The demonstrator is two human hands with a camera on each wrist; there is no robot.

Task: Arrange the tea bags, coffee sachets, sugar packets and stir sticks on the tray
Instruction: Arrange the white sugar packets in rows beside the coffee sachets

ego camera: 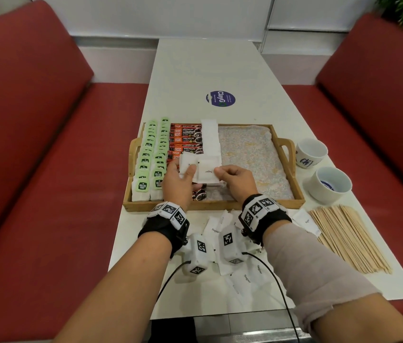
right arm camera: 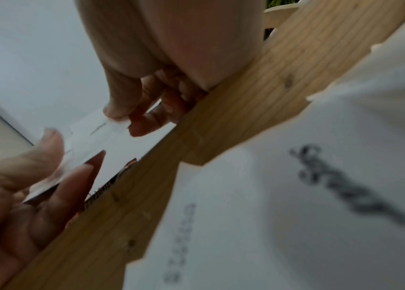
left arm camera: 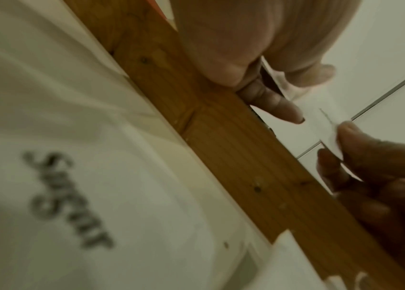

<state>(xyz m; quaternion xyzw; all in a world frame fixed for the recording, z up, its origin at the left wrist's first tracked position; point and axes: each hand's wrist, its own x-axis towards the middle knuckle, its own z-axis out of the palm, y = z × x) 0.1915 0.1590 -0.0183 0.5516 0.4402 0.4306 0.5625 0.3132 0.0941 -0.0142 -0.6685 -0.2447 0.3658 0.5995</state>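
Note:
A wooden tray holds two columns of green tea bags, a column of red coffee sachets and a column of white sugar packets. Both hands hover over the tray's near middle. My left hand pinches one sugar packet under its thumb. Beside it, my right hand pinches a second sugar packet printed "Sugar". In the right wrist view the thumb presses that packet above the tray wall. Loose sugar packets lie on the table under my wrists.
A fan of wooden stir sticks lies on the table right of the tray. Two white cups stand by the tray's right handle. The tray's right half shows bare floral liner. Red benches flank the table.

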